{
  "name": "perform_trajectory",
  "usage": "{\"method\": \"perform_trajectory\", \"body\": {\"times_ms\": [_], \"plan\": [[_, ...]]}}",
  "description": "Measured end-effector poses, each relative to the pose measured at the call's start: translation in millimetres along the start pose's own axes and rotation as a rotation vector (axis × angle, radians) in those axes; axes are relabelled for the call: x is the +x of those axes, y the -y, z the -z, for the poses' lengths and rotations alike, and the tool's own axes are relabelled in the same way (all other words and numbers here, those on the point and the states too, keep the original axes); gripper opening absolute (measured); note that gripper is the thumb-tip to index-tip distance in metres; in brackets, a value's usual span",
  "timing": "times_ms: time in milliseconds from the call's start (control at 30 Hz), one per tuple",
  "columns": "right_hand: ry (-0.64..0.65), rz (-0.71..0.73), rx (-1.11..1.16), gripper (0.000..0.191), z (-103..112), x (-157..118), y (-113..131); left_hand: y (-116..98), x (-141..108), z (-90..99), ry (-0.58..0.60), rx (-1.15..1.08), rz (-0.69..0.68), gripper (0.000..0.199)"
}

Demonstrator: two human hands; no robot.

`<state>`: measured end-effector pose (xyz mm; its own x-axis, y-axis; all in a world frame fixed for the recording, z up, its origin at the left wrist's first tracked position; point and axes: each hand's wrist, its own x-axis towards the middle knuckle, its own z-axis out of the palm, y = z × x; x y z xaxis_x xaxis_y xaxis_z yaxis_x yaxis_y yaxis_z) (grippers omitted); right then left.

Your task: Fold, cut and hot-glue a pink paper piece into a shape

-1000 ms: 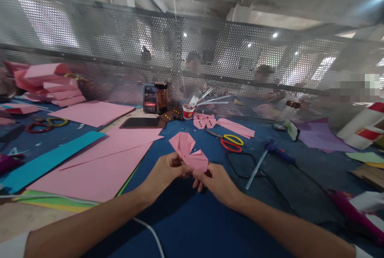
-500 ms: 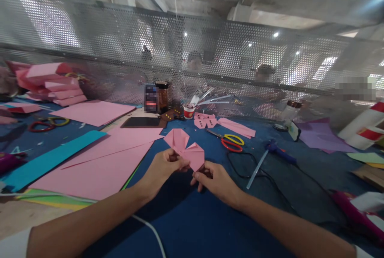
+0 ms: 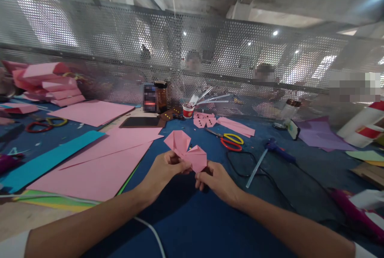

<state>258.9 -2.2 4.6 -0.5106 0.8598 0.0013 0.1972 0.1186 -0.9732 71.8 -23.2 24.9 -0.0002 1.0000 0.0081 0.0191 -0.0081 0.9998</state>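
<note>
A folded pink paper piece (image 3: 196,158) with two fanned lobes is held up over the blue table. My left hand (image 3: 163,172) pinches it at the lower left, thumb in front. At its lower right edge, the thumb and fingers of my right hand (image 3: 217,180) grip the paper; some fingertips are hidden. Red and yellow scissors (image 3: 232,141) lie beyond my right hand, near a glue gun (image 3: 279,152) with a clear stick in it. Large pink sheets (image 3: 102,162) are left of my left hand, with a blue strip (image 3: 54,160) on them.
Behind stand a paper cup (image 3: 188,111) with clear sticks, a phone (image 3: 150,98) and a brown jar (image 3: 162,96). A dotted pink piece (image 3: 204,120) lies near the cup. Purple paper (image 3: 324,134) is at the right. Black cable loops beside my right hand. People show beyond the mesh.
The pink paper's right lobe has shifted slightly right and opened a little. My right hand has moved slightly right, its fingers more curled under the paper. The view has shifted slightly.
</note>
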Motion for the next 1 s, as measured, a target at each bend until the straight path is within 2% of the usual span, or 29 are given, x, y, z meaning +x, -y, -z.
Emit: {"method": "perform_trajectory", "body": {"times_ms": [167,433,633,1000], "plan": [[0.049,0.064,0.033,0.017,0.9,-1.2,-1.7,2.1,2.3,2.2,-0.002,-0.017,-0.016,0.022],[-0.002,0.02,0.041,0.02,0.3,-0.2,-6.1,2.2,1.3,2.8,0.014,-0.008,-0.001,0.025],[0.015,0.025,0.077,0.041,2.7,-3.4,-1.5,5.7,3.1,4.4,0.012,-0.017,0.001,0.024],[0.008,0.055,0.084,0.052,2.2,-2.1,-5.9,8.4,4.3,5.7,0.068,-0.045,0.026,0.022]]}}
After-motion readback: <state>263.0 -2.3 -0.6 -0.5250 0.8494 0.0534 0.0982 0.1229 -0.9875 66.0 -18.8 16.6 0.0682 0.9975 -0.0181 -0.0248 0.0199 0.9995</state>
